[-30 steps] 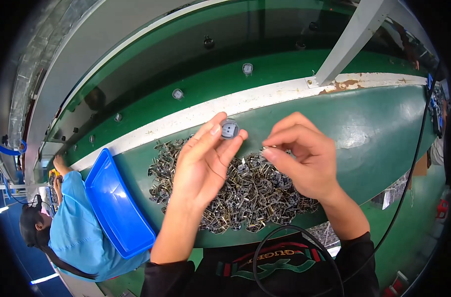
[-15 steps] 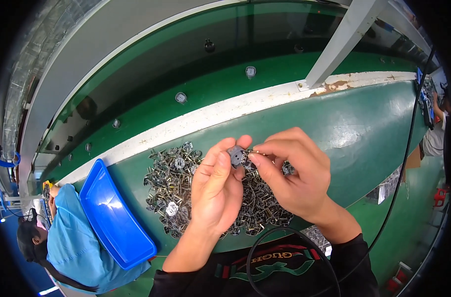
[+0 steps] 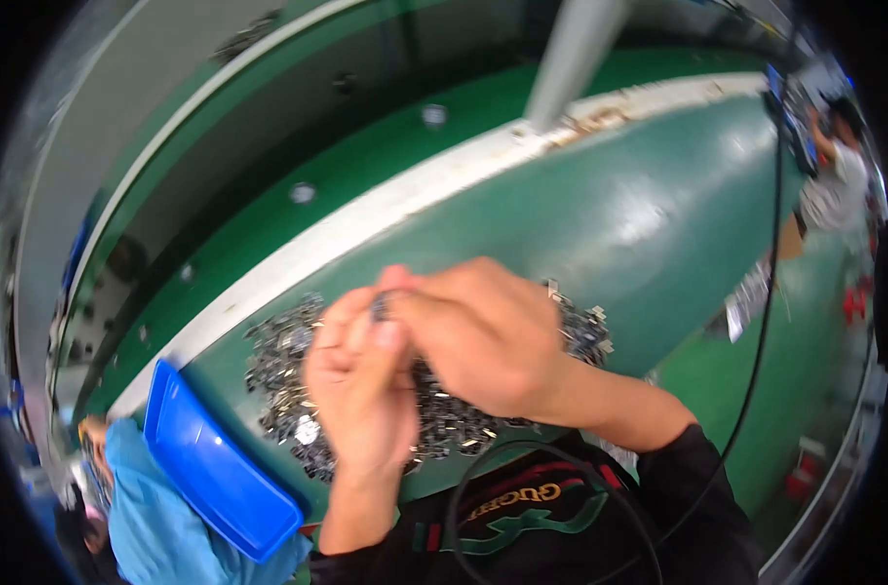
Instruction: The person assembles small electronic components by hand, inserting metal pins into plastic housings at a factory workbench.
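My left hand point(image 3: 364, 390) is closed, palm up, and pinches a small dark-grey round plug part point(image 3: 380, 307) between thumb and fingers. My right hand point(image 3: 488, 336) presses against the same part with closed fingers, partly covering it. Motion blurs both hands, and the part's pins cannot be made out. Below and around the hands lies a heap of loose plug parts point(image 3: 280, 375), dark discs with shiny metal pins, on the green worktable point(image 3: 639, 210).
A blue plastic tray point(image 3: 220, 468) stands left of the heap, beside a person in light blue point(image 3: 156, 507). Beyond a white rail point(image 3: 366, 216), several parts sit on a green conveyor belt point(image 3: 366, 151). A black cable point(image 3: 764, 322) hangs at right. Another person point(image 3: 839, 185) works far right.
My hands have drawn together, the right now overlapping the left. The part's flat face with holes no longer shows. The whole view has shifted and blurred.
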Motion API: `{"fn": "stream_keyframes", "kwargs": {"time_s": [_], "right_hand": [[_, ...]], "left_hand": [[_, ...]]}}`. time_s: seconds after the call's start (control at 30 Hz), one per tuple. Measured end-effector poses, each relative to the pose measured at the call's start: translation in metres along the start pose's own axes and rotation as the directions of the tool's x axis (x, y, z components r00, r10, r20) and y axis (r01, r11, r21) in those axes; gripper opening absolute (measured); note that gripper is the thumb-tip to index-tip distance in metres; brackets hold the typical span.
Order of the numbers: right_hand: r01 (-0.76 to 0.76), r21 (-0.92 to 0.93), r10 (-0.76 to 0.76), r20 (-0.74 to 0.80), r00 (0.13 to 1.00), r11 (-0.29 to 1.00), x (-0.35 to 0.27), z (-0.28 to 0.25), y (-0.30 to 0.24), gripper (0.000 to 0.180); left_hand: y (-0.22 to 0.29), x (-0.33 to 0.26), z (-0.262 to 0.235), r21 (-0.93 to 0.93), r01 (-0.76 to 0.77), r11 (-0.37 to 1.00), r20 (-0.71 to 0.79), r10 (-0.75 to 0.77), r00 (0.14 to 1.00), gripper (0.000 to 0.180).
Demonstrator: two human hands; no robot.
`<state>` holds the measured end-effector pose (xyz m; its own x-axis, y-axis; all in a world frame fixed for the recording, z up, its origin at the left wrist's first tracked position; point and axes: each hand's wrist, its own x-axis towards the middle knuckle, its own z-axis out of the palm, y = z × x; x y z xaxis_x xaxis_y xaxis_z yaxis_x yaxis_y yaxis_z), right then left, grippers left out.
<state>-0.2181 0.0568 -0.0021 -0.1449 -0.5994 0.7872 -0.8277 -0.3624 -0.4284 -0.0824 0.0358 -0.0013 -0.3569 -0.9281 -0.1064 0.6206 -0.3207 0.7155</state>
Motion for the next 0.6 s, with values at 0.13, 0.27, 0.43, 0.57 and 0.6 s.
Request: {"fn": "stream_keyframes", "kwargs": {"time_s": [0.13, 0.27, 0.43, 0.57, 0.6], "right_hand": [[-0.155, 0.226, 0.086, 0.287, 0.954, 0.962, 0.008, -0.035, 0.011, 0.023], [-0.283, 0.002, 0.238, 0.531, 0.813, 0.959, -0.014, -0.093, 0.06, 0.02], [-0.467, -0.303, 0.537, 0.661, 0.524, 0.83, -0.043, -0.149, 0.071, 0.015], [-0.563, -0.264, 0.557, 0.7, 0.447, 0.783, -0.048, -0.142, 0.073, 0.016], [-0.564, -0.238, 0.543, 0.699, 0.466, 0.791, -0.045, -0.142, 0.074, 0.016]], "left_hand": [[0.037, 0.009, -0.012, 0.326, -0.032, 0.945, -0.084, 0.062, 0.995, 0.029], [0.077, 0.063, -0.031, 0.75, -0.124, 0.649, -0.003, 0.19, 0.982, 0.031], [0.062, 0.21, -0.041, 0.968, -0.2, 0.15, 0.162, 0.232, 0.959, 0.031], [0.072, 0.311, -0.117, 0.999, -0.049, -0.02, 0.052, 0.265, 0.963, 0.024], [0.082, 0.325, -0.134, 0.999, -0.026, -0.032, 0.031, 0.193, 0.981, 0.023]]}}
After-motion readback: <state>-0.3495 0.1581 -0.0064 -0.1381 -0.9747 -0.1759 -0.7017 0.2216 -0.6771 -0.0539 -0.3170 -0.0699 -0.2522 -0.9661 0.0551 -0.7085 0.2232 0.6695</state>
